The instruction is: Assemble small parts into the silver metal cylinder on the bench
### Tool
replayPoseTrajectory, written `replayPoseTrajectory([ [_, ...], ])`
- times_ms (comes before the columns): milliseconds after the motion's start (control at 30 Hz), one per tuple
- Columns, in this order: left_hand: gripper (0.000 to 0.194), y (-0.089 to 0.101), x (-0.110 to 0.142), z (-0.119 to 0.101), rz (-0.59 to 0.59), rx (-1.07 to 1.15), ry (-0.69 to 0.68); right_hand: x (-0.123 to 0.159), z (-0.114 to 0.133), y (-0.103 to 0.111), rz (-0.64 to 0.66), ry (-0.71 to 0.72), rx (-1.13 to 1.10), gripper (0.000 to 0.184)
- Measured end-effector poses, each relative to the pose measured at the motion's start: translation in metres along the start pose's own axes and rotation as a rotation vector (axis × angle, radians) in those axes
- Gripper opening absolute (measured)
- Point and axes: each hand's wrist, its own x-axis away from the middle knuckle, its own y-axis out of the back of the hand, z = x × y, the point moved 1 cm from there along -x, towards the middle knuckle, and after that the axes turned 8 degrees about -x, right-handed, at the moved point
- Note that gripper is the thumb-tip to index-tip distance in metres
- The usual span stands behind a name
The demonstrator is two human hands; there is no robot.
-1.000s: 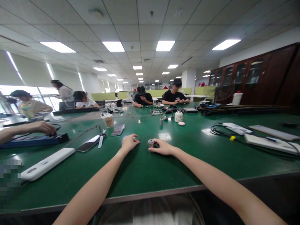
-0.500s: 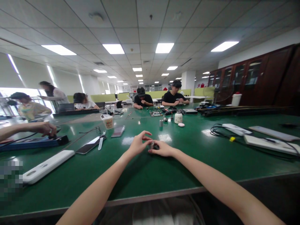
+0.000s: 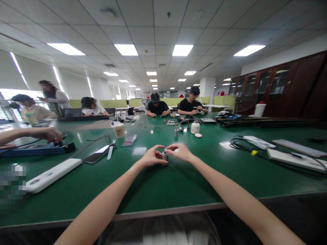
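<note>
A small silvery metal cylinder (image 3: 165, 156) stands on the green table in front of me, with a round top that shows a ring or hole. My left hand (image 3: 152, 156) curves round it from the left, thumb at its near side and fingers behind. From the right, my right hand (image 3: 181, 152) reaches to the cylinder's top edge with thumb and fingertips pinched together. Whatever lies in that pinch is too small to make out. Farther off, a second metal cylinder (image 3: 176, 133) stands upright beside small dark metal parts (image 3: 181, 129).
A white jar (image 3: 195, 127) stands beyond my hands, its pink lid (image 3: 198, 135) beside it. On the left are a paper cup (image 3: 118, 129), a phone (image 3: 97, 154), a watch (image 3: 110, 150), and a white power strip (image 3: 55, 174). A co-worker's hand (image 3: 52, 134) touches a blue strip.
My left hand has come down round the cylinder's side. My right hand has shifted from its side to its top edge, uncovering the top. The view has tilted slightly.
</note>
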Motion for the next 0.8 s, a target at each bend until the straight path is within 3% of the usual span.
replayPoseTrajectory([
  [200,0.063,-0.006,-0.003,0.010,0.019,-0.102,-0.008,-0.004,0.007,-0.009,-0.018,0.027,0.136,0.027],
  [400,0.057,-0.004,-0.001,0.002,0.033,-0.095,0.012,-0.009,-0.018,0.016,-0.148,0.017,0.171,0.027],
  [500,0.054,-0.003,-0.001,-0.001,0.037,-0.101,0.012,-0.002,-0.040,0.026,-0.052,-0.068,0.357,0.020],
  [600,0.054,-0.003,-0.003,-0.001,0.035,-0.097,0.037,0.003,-0.055,0.029,0.046,-0.156,0.420,0.030],
  [700,0.053,-0.004,-0.004,0.001,0.027,-0.095,0.069,0.004,-0.061,0.029,0.054,-0.183,0.405,0.037],
  [800,0.049,-0.005,-0.005,0.000,0.020,-0.090,0.083,0.002,-0.063,0.025,0.039,-0.179,0.373,0.026],
])
